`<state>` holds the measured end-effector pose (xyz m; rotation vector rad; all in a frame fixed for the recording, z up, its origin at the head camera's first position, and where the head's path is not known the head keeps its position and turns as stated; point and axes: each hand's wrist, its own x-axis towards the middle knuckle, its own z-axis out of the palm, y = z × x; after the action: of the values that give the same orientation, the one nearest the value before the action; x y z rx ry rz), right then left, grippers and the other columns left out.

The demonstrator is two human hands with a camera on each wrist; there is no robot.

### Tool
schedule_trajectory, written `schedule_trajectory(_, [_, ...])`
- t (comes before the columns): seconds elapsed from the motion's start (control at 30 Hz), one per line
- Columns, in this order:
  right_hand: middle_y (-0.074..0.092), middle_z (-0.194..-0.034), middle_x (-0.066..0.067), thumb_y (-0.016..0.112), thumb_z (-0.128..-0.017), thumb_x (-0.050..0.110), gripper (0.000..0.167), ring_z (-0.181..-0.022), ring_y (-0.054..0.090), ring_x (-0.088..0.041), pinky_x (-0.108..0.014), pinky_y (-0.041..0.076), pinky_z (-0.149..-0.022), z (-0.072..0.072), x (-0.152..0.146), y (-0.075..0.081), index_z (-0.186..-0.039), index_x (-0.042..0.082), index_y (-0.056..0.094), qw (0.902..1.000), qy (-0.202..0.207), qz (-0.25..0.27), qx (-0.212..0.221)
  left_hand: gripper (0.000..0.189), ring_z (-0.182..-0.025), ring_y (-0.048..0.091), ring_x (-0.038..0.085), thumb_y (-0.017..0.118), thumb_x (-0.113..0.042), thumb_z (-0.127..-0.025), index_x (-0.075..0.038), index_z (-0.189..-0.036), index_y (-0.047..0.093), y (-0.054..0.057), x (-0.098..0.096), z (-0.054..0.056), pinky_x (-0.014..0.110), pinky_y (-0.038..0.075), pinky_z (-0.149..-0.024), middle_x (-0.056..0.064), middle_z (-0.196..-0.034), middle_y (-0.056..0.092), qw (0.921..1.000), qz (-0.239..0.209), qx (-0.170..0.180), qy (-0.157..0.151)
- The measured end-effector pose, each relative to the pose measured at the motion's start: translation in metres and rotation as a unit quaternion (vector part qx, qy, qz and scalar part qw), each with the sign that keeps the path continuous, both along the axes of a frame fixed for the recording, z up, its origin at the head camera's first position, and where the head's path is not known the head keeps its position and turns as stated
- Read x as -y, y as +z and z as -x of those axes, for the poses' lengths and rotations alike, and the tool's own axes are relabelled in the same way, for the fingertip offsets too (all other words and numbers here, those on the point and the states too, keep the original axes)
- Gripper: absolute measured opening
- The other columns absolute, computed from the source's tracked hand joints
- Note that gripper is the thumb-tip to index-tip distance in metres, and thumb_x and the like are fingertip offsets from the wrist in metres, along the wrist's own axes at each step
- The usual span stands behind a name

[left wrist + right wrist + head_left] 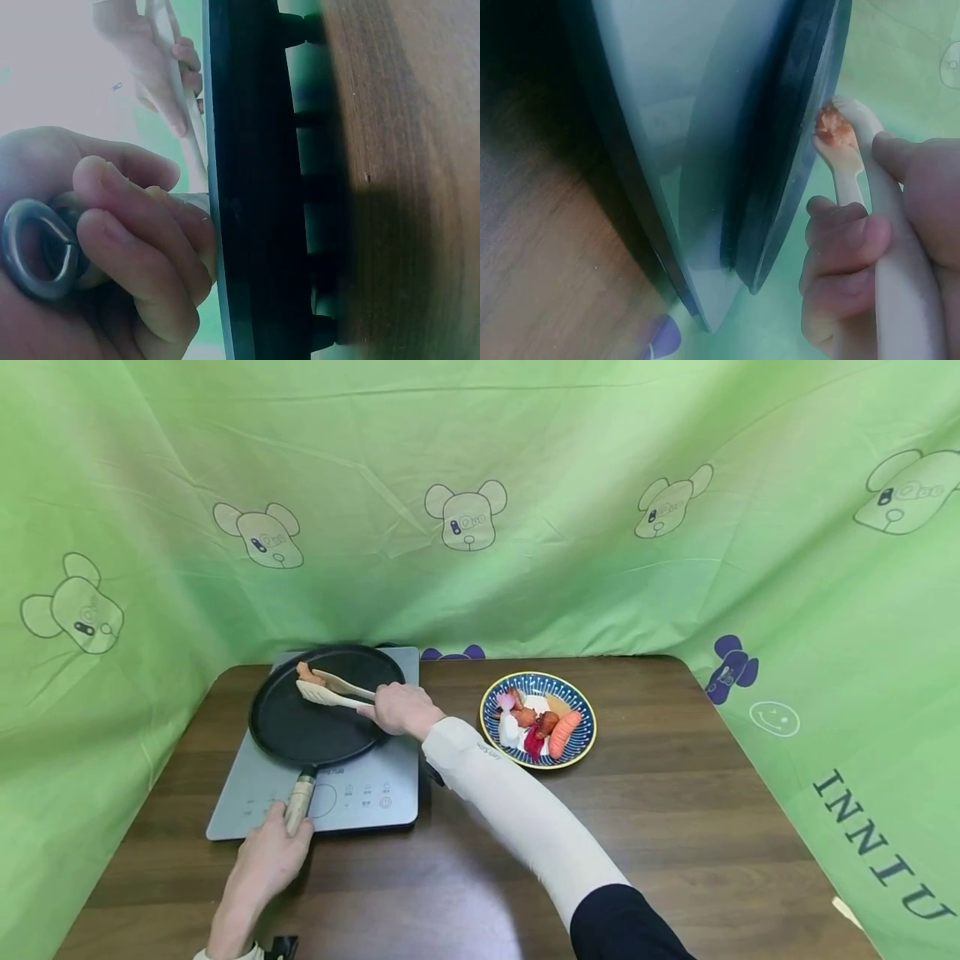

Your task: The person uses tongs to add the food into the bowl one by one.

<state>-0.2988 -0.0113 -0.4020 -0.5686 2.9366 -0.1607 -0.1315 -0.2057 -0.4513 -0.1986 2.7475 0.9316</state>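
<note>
A round black frying pan [315, 718] sits on a grey induction cooktop [375, 789]. My left hand [272, 853] grips the pan's pale handle [301, 802]; in the left wrist view its fingers curl round it beside a metal hanging ring [37, 251]. My right hand [403, 708] holds cream-coloured tongs [337, 692] over the pan. Between the tong tips is a small orange-brown piece of food [309, 675], at the pan's far left part. The right wrist view shows the same piece [834, 126] pinched by the tongs, close to the pan's rim.
To the right stands a blue-patterned plate [583, 739] with a yellow rim, carrying several food pieces, among them an orange ridged one [564, 733]. A green curtain [465, 593] hangs behind and beside the wooden table [675, 827].
</note>
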Motion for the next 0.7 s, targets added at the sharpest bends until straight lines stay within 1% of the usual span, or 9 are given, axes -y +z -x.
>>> schedule_trajectory(0.17, [0.056, -0.080, -0.001, 0.038, -0.096, 0.056, 0.048, -0.067, 0.053, -0.016, -0.032, 0.044, -0.057, -0.001, 0.000, 0.001, -0.090, 0.013, 0.059, 1.0000, 0.003, -0.006, 0.007, 0.042, -0.052, 0.046, 0.022, 0.045, -0.027, -0.093, 0.006, -0.117, 0.036, 0.001, 0.000, -0.001, 0.035, 0.036, -0.045, 0.011, -0.068, 0.045, 1.0000, 0.001, -0.001, 0.001])
schedule_trajectory(0.27, [0.055, -0.081, -0.001, 0.038, -0.095, 0.056, 0.048, -0.068, 0.053, -0.016, -0.032, 0.045, -0.058, -0.002, 0.000, 0.002, -0.093, 0.012, 0.058, 1.0000, -0.002, -0.004, 0.006, 0.040, -0.053, 0.045, 0.023, 0.045, -0.028, -0.093, 0.005, -0.115, 0.037, 0.001, -0.001, -0.001, 0.035, 0.035, -0.045, 0.011, -0.068, 0.045, 1.0000, 0.002, -0.003, 0.002])
schedule_trajectory(0.4, [0.055, -0.082, -0.002, 0.040, -0.094, 0.057, 0.051, -0.069, 0.052, -0.016, -0.032, 0.045, -0.060, -0.002, 0.001, 0.005, -0.099, 0.009, 0.057, 0.9999, -0.005, -0.004, -0.009, 0.040, -0.053, 0.045, 0.023, 0.045, -0.028, -0.093, 0.005, -0.115, 0.037, 0.002, -0.002, -0.001, 0.035, 0.035, -0.045, 0.011, -0.068, 0.044, 1.0000, 0.005, 0.000, 0.004])
schedule_trajectory(0.5, [0.055, -0.081, -0.003, 0.041, -0.094, 0.057, 0.052, -0.068, 0.052, -0.016, -0.032, 0.045, -0.060, -0.003, 0.001, 0.006, -0.100, 0.009, 0.057, 0.9998, -0.008, -0.004, -0.016, 0.041, -0.053, 0.045, 0.023, 0.045, -0.028, -0.093, 0.005, -0.115, 0.037, 0.002, -0.002, -0.002, 0.035, 0.036, -0.045, 0.011, -0.068, 0.044, 1.0000, 0.003, -0.001, 0.003])
schedule_trajectory(0.7, [0.055, -0.079, -0.003, 0.040, -0.094, 0.057, 0.053, -0.068, 0.053, -0.016, -0.031, 0.044, -0.057, -0.006, -0.004, 0.011, -0.103, 0.008, 0.056, 1.0000, -0.003, 0.002, -0.006, 0.038, -0.051, 0.045, 0.022, 0.044, -0.027, -0.092, 0.005, -0.111, 0.038, 0.002, -0.001, -0.002, 0.035, 0.036, -0.044, 0.011, -0.067, 0.044, 0.9999, 0.005, -0.013, -0.002])
